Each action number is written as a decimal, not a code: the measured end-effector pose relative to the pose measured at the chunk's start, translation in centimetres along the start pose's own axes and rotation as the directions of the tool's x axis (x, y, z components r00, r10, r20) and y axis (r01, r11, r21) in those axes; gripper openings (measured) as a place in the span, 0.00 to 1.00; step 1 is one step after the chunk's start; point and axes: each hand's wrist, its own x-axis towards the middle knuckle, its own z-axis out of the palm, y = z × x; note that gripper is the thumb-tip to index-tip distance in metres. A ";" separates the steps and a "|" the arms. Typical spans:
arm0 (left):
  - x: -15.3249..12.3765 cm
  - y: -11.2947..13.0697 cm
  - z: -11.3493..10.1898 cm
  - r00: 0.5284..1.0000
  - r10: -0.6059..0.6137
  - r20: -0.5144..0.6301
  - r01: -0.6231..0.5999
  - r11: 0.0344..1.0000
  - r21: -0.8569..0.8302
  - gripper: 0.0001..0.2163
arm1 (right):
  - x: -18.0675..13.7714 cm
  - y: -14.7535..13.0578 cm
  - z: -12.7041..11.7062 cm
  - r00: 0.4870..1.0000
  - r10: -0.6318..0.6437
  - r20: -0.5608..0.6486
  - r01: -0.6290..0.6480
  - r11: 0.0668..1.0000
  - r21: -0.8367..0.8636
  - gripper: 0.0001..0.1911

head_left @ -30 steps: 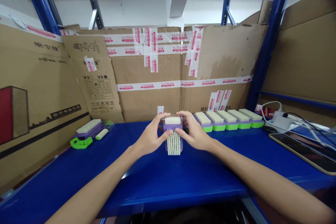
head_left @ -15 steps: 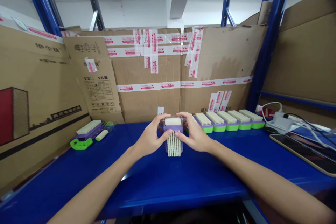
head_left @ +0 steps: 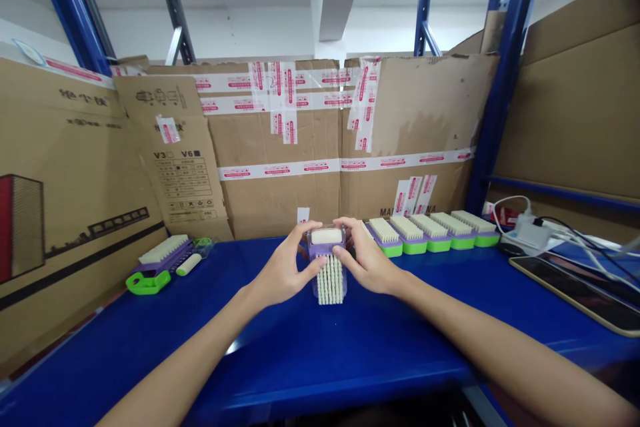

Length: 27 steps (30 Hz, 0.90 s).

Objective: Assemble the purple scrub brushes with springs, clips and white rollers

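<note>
A purple scrub brush (head_left: 330,273) with cream bristles stands on end on the blue shelf (head_left: 310,347), bristles facing me. A pale bar sits in a clear holder at its top. My left hand (head_left: 283,271) grips its left side, thumb pressed on the bristle edge. My right hand (head_left: 367,260) grips its right side, fingers curled over the top. Both hands are closed on it.
A row of several purple and green brushes (head_left: 433,233) lies behind my right hand. Another brush with a green handle (head_left: 157,263) and a small white stick lie at the left. A phone (head_left: 575,290), a charger and cables sit at the right. Taped cardboard boxes (head_left: 320,147) wall the shelf.
My hands and the brush keep their grip and place. The view has tipped slightly, shifting everything a little left and down.
</note>
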 end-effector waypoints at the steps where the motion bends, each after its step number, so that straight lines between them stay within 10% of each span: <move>1: 0.0 0.0 0.0 1.000 -0.001 0.003 0.001 1.000 -0.005 0.26 | 0.0 0.0 0.0 1.000 -0.003 -0.001 0.003 1.000 -0.003 0.24; 27: 0.0 0.3 -0.2 0.996 -0.052 0.075 0.054 0.998 -0.017 0.30 | 0.0 -0.1 -0.2 0.999 -0.030 0.026 0.029 0.999 0.014 0.31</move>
